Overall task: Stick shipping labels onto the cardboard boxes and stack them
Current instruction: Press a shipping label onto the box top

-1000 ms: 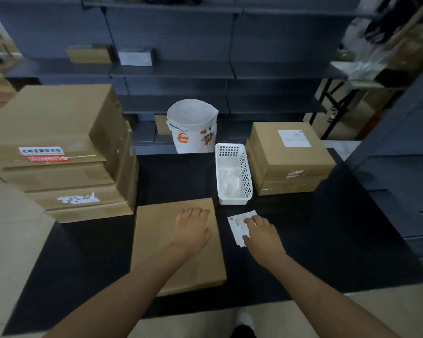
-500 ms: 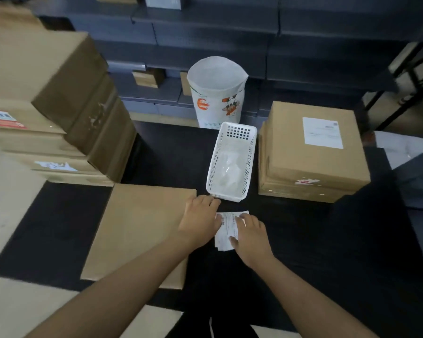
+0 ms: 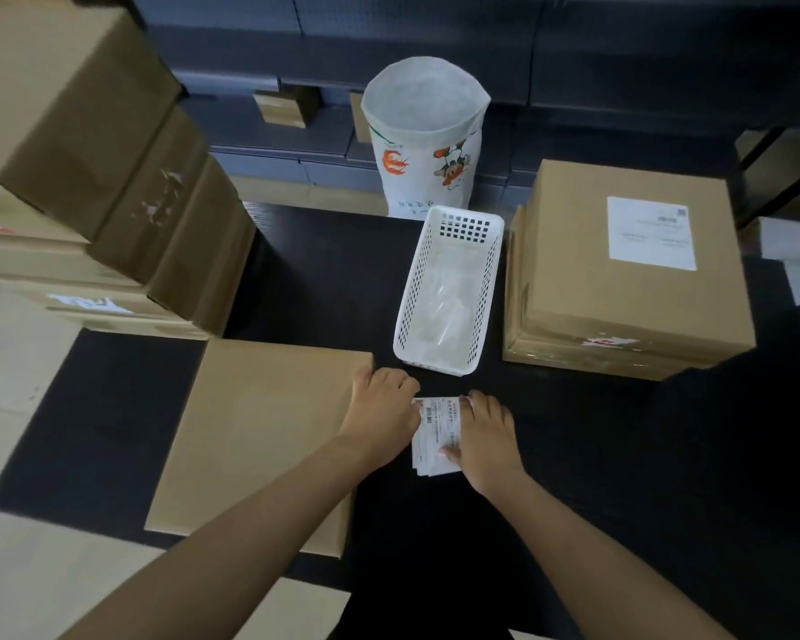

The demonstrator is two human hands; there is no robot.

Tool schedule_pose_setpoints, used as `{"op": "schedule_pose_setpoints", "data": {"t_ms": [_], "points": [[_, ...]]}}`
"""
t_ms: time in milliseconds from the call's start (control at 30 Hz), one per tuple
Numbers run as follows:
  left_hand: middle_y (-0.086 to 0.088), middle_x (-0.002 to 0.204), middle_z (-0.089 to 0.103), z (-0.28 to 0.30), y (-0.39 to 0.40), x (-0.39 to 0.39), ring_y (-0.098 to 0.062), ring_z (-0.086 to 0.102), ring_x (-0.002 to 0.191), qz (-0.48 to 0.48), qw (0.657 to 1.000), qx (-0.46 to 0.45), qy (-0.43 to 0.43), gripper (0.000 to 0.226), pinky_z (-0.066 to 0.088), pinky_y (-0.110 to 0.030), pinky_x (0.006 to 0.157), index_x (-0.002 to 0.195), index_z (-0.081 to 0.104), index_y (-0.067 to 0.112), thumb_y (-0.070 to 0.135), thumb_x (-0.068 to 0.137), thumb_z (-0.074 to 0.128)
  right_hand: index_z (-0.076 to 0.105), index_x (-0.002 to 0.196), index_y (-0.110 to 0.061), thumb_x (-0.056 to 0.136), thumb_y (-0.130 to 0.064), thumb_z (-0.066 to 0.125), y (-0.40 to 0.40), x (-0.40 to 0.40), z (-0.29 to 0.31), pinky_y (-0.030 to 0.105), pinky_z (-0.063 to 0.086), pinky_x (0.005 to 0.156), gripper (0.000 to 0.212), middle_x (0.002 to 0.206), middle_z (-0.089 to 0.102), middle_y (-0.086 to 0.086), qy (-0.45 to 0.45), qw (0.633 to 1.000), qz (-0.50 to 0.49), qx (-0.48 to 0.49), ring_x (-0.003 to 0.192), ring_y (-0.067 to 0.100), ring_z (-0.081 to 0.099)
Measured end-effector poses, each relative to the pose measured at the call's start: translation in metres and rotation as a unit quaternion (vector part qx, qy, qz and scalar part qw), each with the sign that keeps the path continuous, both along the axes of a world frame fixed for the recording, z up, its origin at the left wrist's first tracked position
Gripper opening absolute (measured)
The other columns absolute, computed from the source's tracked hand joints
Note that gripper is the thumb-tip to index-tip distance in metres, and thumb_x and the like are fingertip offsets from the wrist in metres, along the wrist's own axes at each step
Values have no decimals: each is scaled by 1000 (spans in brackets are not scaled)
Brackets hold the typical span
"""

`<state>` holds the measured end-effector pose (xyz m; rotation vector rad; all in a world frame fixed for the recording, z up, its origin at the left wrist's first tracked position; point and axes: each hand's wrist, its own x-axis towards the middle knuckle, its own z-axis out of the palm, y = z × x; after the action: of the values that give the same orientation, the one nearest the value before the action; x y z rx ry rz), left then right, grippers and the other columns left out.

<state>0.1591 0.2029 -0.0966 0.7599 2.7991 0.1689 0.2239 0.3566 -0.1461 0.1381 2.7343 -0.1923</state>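
At the far left a stack of cardboard boxes [image 3: 89, 177] rises high, its layers stepped and slightly askew. Near it, on the black table [image 3: 620, 455], lies a flat cardboard box [image 3: 259, 436] with a bare top and no label on it. The left hand [image 3: 382, 406] is at that box's far right corner, palm down, the fingers curled toward the small pile of shipping labels [image 3: 435, 436] that lies on the table just right of the box; the fingertips meet the pile's left edge, but whether they pinch a label or only touch it cannot be told. The right hand [image 3: 486, 438] rests on the right side of the same pile, fingers bent and close together, pressing the labels down.

Just beyond the hands stands a white plastic basket [image 3: 451, 288] with perforated walls, clear wrapping of some kind inside it. Farther back, at the table's far edge, is a white bag [image 3: 426, 140] with an open top and printed pictures. To the right sits a short stack of labelled boxes [image 3: 620, 279], the top one bearing a white label [image 3: 651, 233] on its far right part. Dark shelving [image 3: 573, 62] runs across the back.
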Motion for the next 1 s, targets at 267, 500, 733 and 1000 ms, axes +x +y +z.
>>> {"op": "schedule_pose_setpoints", "data": {"t_ms": [267,500,733,1000], "points": [[4,115,58,-1,-5,0,-14,49,112,-13,1000,0,7,28,20,-32,102,108,61,21,28,94,37,29,145,-11,90,-49,55,-5,3,1,37,22,114,72,152,25,6,-5,1000,-5,2,140,24,23],[4,117,57,-3,-12,5,-15,48,114,-23,1000,11,10,29,20,-31,103,112,61,21,26,94,39,39,141,-20,92,-36,58,-11,12,8,32,33,109,55,151,24,3,10,996,-44,-79,134,19,32],[5,123,54,13,-11,4,-15,46,117,-20,1000,9,4,34,17,-32,105,126,50,23,33,95,40,53,125,-21,83,-14,69,-11,20,37,11,40,88,45,134,28,-10,50,920,-196,-335,116,13,47],[7,106,58,52,-18,-16,-14,57,98,103,990,94,8,25,36,-27,89,116,57,27,26,96,42,52,124,-26,74,-14,79,-28,-8,104,1,37,83,58,126,35,-15,190,865,-141,-442,106,-4,44]]}}
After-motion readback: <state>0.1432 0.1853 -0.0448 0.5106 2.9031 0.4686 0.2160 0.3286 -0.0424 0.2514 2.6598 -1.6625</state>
